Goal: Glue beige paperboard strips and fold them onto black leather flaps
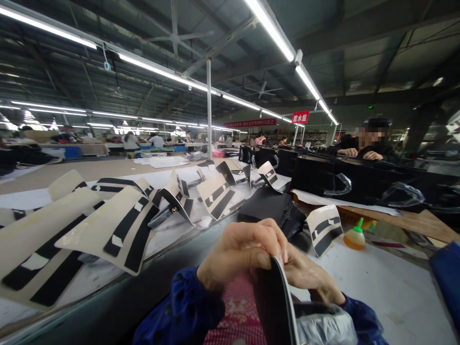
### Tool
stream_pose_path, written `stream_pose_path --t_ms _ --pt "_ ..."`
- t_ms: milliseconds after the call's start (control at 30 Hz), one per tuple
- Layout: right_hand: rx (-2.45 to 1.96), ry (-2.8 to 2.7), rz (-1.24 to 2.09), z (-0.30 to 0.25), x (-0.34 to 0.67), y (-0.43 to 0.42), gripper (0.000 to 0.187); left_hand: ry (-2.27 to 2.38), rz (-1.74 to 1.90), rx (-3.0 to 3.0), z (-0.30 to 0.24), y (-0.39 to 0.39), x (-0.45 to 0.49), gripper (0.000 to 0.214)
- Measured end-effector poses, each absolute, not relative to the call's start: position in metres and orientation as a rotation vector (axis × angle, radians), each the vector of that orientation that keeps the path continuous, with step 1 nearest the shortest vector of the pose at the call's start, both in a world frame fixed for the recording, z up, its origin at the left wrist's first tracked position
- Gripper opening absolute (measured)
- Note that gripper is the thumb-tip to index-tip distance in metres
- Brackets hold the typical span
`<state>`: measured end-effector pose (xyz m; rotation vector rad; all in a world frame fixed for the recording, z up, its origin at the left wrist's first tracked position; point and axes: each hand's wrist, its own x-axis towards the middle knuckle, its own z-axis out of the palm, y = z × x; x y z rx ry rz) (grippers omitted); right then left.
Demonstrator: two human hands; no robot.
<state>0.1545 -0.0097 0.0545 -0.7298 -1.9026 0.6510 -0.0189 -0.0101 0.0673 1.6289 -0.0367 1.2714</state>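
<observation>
My left hand (239, 251) is curled closed, thumb and fingers pinching the top edge of a thin black sheet piece with a pale edge (278, 306). My right hand (311, 280) is closed against the other side of the same piece. Both wrists wear blue sleeves. A cream piece with black stripes (323, 227) stands just beyond my hands.
Several cream pieces with black strips (118, 230) lie in a row along a belt to the left. A stack of black pieces (271, 208) and an orange glue bottle with a green cap (354, 235) sit ahead. A person (370, 143) works across the table behind black bags.
</observation>
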Motion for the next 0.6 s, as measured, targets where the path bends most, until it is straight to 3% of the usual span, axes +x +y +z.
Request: stream_pose_path --t_ms 67,167,233,400,600 --pt "-0.687 -1.988 0.721 0.053 0.157 -0.01 0.045 0.027 1.264 1.586 0.065 -0.014 -0.036 0.026" --pt "-0.792 -2.035 0.625 0.053 0.169 -0.016 0.035 0.12 1.151 1.57 0.058 -0.022 -0.07 0.065" --pt "-0.878 -2.04 0.392 0.054 0.175 -0.023 0.029 0.262 1.094 1.643 0.05 -0.025 -0.086 0.079" --pt "-0.836 -2.092 -0.026 0.054 0.169 -0.027 0.018 0.855 1.403 1.93 0.034 -0.022 -0.083 0.029" --pt "-0.751 -2.066 -0.443 0.046 0.134 -0.024 0.028 1.137 1.572 1.86 0.02 -0.021 -0.06 0.024"
